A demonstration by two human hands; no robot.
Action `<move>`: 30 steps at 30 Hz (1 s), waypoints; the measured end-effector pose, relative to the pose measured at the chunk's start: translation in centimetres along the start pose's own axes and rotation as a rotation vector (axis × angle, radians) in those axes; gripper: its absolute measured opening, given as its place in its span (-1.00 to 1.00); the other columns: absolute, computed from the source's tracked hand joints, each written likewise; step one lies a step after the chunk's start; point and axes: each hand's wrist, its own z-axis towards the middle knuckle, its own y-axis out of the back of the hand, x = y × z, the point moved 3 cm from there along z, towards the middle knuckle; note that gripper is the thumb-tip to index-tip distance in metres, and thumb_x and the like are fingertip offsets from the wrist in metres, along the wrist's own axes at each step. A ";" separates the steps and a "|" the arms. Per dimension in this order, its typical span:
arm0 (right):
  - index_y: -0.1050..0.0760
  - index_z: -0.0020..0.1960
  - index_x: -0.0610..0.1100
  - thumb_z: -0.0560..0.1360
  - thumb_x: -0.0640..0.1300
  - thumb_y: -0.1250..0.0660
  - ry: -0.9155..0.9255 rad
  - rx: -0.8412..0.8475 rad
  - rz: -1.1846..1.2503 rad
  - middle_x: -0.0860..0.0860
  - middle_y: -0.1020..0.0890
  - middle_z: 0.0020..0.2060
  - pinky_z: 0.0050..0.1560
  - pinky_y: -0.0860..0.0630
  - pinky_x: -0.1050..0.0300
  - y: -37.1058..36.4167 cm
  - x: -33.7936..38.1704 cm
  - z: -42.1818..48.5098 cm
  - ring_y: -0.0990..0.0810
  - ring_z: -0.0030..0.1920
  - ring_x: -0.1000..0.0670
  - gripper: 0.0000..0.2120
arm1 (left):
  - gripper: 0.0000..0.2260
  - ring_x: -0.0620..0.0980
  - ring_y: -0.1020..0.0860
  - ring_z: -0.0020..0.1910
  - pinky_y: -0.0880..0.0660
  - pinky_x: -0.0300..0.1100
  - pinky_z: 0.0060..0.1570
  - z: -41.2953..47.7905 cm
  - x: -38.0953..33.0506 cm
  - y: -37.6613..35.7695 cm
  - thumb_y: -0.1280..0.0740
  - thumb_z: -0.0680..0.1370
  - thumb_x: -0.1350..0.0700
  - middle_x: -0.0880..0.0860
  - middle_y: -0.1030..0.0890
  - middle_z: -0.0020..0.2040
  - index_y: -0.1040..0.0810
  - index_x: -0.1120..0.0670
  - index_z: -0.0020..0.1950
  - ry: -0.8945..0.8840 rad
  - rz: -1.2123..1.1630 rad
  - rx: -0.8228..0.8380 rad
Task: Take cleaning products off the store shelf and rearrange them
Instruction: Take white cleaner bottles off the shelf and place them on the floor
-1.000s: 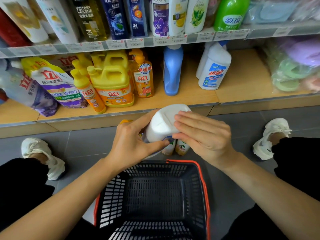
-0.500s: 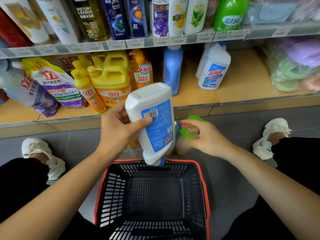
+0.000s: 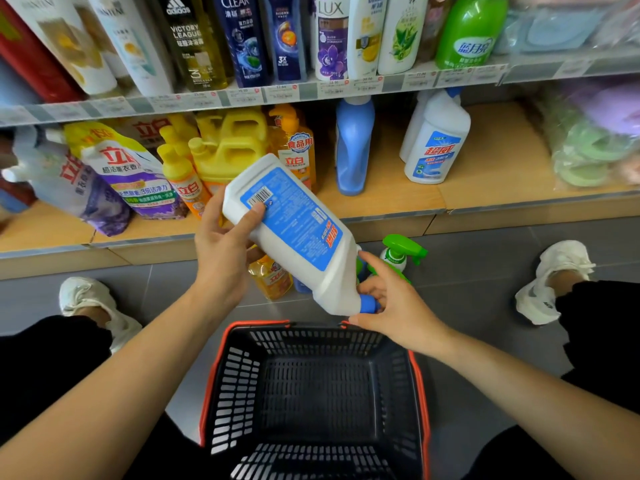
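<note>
Your left hand grips the white bottle near its base (thumb beside the barcode), and your right hand curls round its blue cap. It hangs tilted, cap down, above the far rim of the basket.

A shop — price tags line stocked shelves, shopping basket on the floor.

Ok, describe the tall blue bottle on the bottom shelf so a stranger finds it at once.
Start at the wooden bottom shelf, under the price-tag strip. Between the orange dish-soap pump bottle and the white cleaner bottles with blue labels stands a tall blue plastic bottle. It alone is solid blue, with no label showing.
</note>
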 end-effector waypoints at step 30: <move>-0.61 0.00 -0.12 0.35 0.01 -0.58 0.283 -0.383 -0.234 0.17 -0.62 -0.17 -0.16 -0.43 0.37 18.0 8.7 -1.8 -0.54 -0.17 0.23 -0.68 | -0.62 -0.05 -0.64 -0.16 -0.57 -0.25 -0.20 0.7 13.5 -7.6 -0.41 0.52 0.41 0.09 -0.71 -0.08 -0.56 0.19 0.32 0.331 0.718 0.572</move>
